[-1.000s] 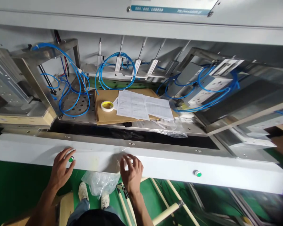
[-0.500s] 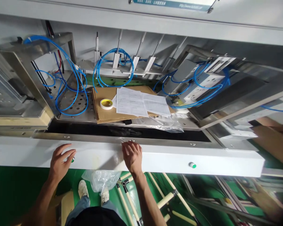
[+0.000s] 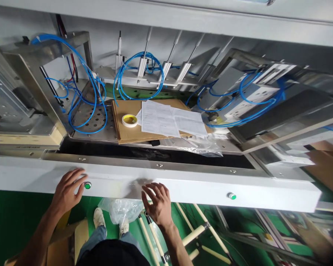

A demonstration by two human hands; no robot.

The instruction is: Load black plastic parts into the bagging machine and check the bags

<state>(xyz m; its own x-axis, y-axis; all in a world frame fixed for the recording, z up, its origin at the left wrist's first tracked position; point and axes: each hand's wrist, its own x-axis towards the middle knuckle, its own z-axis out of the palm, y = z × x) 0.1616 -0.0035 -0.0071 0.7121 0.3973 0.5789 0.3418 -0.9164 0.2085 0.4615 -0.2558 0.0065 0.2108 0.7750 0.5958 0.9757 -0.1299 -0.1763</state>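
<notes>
My left hand (image 3: pixel 69 188) is at the white front rail (image 3: pixel 197 186) of a machine, fingers apart and holding nothing, just left of a green push button (image 3: pixel 87 185). Over the lower edge of the same rail, near its middle, my right hand (image 3: pixel 158 203) has its fingers spread and slightly curled, with nothing in them. Beyond the rail, brown cardboard sheets (image 3: pixel 127 136) lie on the machine bed. On them rest a roll of tape (image 3: pixel 129 121) and printed white papers (image 3: pixel 159 120). A clear plastic bag (image 3: pixel 208 147) lies by their right front corner.
Coiled blue air hoses (image 3: pixel 140 98) hang before several metal cylinders (image 3: pixel 142 66). Metal frames flank the bed. A dark slot (image 3: pixel 105 150) runs behind the rail. Another green button (image 3: pixel 232 196) sits at right. Below are a plastic bag (image 3: pixel 124 210), a cardboard box (image 3: pixel 80 238) and a tube frame (image 3: pixel 195 234).
My right hand has drawn back from the rail's top edge toward me, and its fingers have spread. The bit of clear film by its fingertips no longer shows there. My left hand has shifted slightly left.
</notes>
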